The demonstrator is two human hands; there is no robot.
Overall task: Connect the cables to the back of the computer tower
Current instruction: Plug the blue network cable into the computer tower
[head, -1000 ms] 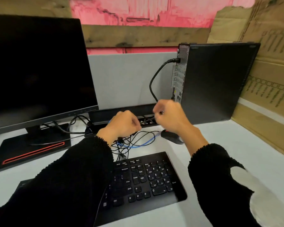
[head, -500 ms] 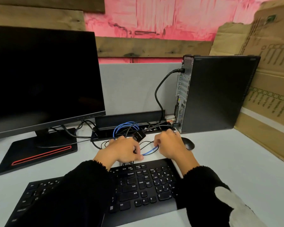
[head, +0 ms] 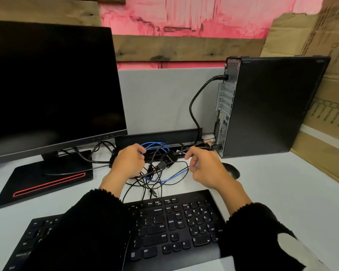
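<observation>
Just past the keyboard, your left hand closes into the tangled cables, gripping blue and black strands. Your right hand pinches the blue cable. Beyond them stands the computer tower, power cord plugged in.

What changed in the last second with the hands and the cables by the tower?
Both hands came down from in front of the tower's rear panel to the cable tangle on the desk. The left hand now grips the blue cable near its coil; the right hand pinches the same cable further along. The black power cord stays plugged into the tower; monitor, keyboard and mouse are unmoved.
</observation>
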